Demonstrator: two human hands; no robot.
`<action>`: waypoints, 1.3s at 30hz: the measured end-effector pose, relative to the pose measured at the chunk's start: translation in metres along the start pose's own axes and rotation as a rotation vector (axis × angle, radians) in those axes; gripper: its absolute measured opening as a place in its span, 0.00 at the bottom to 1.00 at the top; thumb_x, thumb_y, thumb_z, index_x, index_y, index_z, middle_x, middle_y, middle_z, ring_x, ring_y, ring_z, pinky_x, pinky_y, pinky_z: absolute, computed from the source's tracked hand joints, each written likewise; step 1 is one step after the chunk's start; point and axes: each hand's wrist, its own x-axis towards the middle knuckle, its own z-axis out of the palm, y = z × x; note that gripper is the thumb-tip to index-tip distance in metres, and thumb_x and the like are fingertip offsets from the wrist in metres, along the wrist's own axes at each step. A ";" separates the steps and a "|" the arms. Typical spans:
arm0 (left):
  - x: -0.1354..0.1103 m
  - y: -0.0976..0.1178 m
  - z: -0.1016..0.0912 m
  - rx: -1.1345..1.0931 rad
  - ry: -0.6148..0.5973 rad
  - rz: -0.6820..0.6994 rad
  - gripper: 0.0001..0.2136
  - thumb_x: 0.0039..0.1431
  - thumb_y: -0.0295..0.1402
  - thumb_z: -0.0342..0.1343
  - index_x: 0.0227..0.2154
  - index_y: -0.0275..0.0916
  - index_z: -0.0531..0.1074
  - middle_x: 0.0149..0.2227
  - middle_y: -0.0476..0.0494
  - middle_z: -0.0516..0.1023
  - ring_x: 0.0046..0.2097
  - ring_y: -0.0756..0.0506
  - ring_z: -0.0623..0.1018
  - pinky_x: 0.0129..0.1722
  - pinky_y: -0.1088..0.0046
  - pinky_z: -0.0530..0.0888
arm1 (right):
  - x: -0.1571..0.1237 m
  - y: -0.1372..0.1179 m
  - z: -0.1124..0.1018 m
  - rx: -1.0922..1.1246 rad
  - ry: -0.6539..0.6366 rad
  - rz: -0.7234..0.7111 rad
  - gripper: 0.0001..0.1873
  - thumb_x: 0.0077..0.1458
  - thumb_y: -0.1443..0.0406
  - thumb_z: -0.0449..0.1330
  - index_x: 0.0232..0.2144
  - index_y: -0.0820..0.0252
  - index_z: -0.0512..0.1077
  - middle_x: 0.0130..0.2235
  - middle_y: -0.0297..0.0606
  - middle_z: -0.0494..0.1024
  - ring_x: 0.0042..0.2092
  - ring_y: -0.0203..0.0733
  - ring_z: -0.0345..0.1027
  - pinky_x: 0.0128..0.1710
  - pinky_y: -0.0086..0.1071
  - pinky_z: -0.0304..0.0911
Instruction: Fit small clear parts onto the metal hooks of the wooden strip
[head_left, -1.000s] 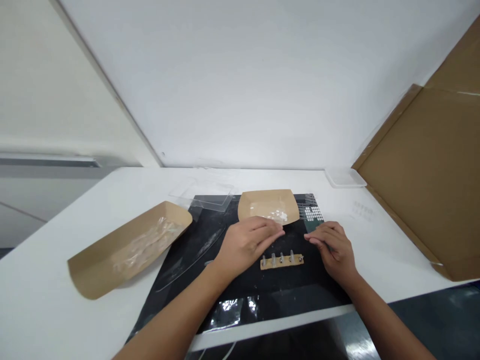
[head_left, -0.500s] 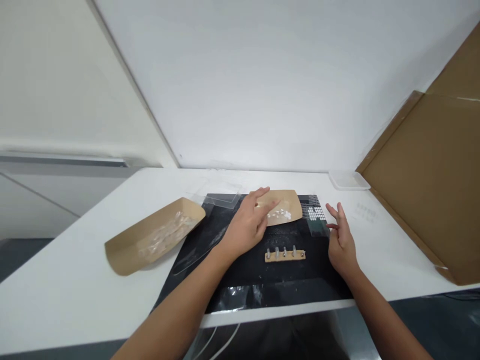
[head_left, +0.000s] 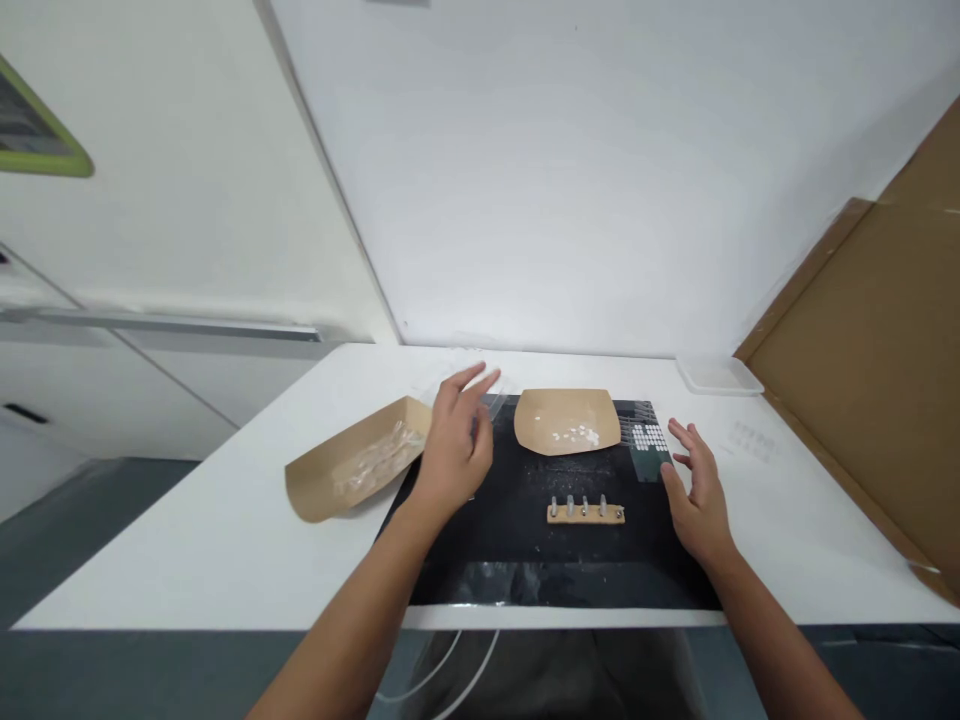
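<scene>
My left hand (head_left: 456,445) is raised over the left part of the black mat (head_left: 510,545), its fingers spread and nothing visible in them. Just right of it stands a small brown paper tray (head_left: 536,430) with scattered white bits inside. My right hand (head_left: 699,495) hovers at the mat's right edge, fingers apart. Beside its fingertips lies a dark green sheet (head_left: 646,466) bearing rows of white dots (head_left: 649,437), with thin clear pieces next to it. Between the hands, a cardboard strip (head_left: 585,514) holds several small upright clear pieces.
A longer brown paper tray (head_left: 315,490) with clear plastic pieces sits on the white table (head_left: 225,545) at left. A clear shallow box (head_left: 720,377) lies at the back right. Tall cardboard (head_left: 862,350) stands along the right side.
My left hand has moved left, away from over the small paper tray, leaving it uncovered. My right hand stays near the dotted sheet with its fingers re-posed. The camera view has shifted left.
</scene>
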 end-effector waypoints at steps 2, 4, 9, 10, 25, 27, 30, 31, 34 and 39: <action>-0.014 0.002 -0.026 0.055 -0.089 -0.017 0.14 0.74 0.33 0.49 0.56 0.43 0.75 0.51 0.41 0.83 0.57 0.38 0.78 0.59 0.53 0.76 | 0.000 -0.003 0.000 0.008 -0.007 0.005 0.26 0.72 0.56 0.54 0.69 0.47 0.61 0.72 0.44 0.64 0.77 0.60 0.46 0.63 0.62 0.67; -0.034 0.001 -0.049 0.110 -0.102 -0.136 0.14 0.76 0.36 0.47 0.56 0.44 0.74 0.40 0.44 0.86 0.48 0.39 0.82 0.52 0.56 0.79 | -0.001 -0.005 -0.001 0.014 -0.026 0.000 0.25 0.71 0.56 0.54 0.68 0.47 0.63 0.71 0.45 0.64 0.76 0.60 0.46 0.63 0.62 0.66; -0.082 -0.014 -0.081 0.235 -0.275 -0.267 0.17 0.73 0.46 0.51 0.53 0.44 0.77 0.42 0.44 0.85 0.38 0.42 0.83 0.36 0.67 0.79 | -0.002 -0.007 0.000 0.033 -0.064 -0.027 0.23 0.71 0.56 0.55 0.65 0.47 0.64 0.71 0.46 0.64 0.76 0.62 0.47 0.62 0.62 0.68; -0.088 -0.015 -0.081 0.258 -0.353 -0.250 0.17 0.73 0.47 0.51 0.50 0.45 0.79 0.43 0.43 0.85 0.38 0.42 0.83 0.35 0.69 0.79 | -0.002 -0.007 0.000 0.037 -0.070 -0.031 0.23 0.71 0.56 0.55 0.65 0.47 0.65 0.70 0.46 0.65 0.76 0.62 0.48 0.62 0.62 0.68; -0.083 -0.021 -0.043 0.479 -0.612 -0.091 0.14 0.74 0.38 0.50 0.38 0.42 0.81 0.40 0.40 0.80 0.43 0.38 0.78 0.40 0.61 0.76 | 0.001 -0.009 -0.001 0.048 -0.078 -0.065 0.17 0.70 0.59 0.56 0.59 0.51 0.67 0.66 0.48 0.68 0.73 0.60 0.54 0.59 0.58 0.70; -0.074 -0.012 -0.039 0.434 -0.596 -0.075 0.13 0.74 0.38 0.50 0.38 0.42 0.79 0.40 0.41 0.80 0.43 0.38 0.78 0.41 0.61 0.76 | 0.002 -0.011 0.000 0.062 -0.092 -0.082 0.17 0.70 0.61 0.56 0.59 0.51 0.67 0.65 0.49 0.69 0.71 0.59 0.57 0.57 0.56 0.71; -0.048 0.011 -0.024 0.244 -0.549 -0.001 0.11 0.76 0.37 0.50 0.42 0.41 0.77 0.42 0.42 0.81 0.44 0.40 0.78 0.44 0.61 0.76 | 0.002 -0.017 0.002 0.091 -0.104 -0.103 0.16 0.69 0.62 0.56 0.57 0.52 0.67 0.64 0.49 0.70 0.67 0.57 0.63 0.55 0.53 0.72; -0.037 0.019 -0.015 0.150 -0.540 0.042 0.11 0.76 0.37 0.50 0.44 0.41 0.77 0.43 0.42 0.81 0.45 0.41 0.78 0.45 0.61 0.77 | 0.002 -0.019 0.002 0.103 -0.105 -0.111 0.15 0.69 0.63 0.57 0.57 0.52 0.68 0.63 0.49 0.71 0.65 0.56 0.65 0.53 0.51 0.73; -0.006 0.039 0.017 -0.136 -0.457 0.163 0.08 0.75 0.35 0.54 0.43 0.40 0.77 0.40 0.43 0.82 0.43 0.44 0.80 0.46 0.65 0.78 | 0.002 -0.027 0.002 0.143 -0.122 -0.108 0.13 0.68 0.63 0.59 0.54 0.52 0.70 0.58 0.48 0.75 0.56 0.52 0.73 0.47 0.45 0.74; 0.017 0.048 0.070 -0.402 -0.377 0.211 0.08 0.72 0.37 0.58 0.41 0.39 0.80 0.38 0.43 0.83 0.36 0.48 0.80 0.37 0.71 0.79 | 0.016 -0.036 0.000 0.303 -0.300 0.077 0.11 0.69 0.59 0.61 0.51 0.53 0.74 0.42 0.39 0.83 0.40 0.44 0.80 0.39 0.37 0.75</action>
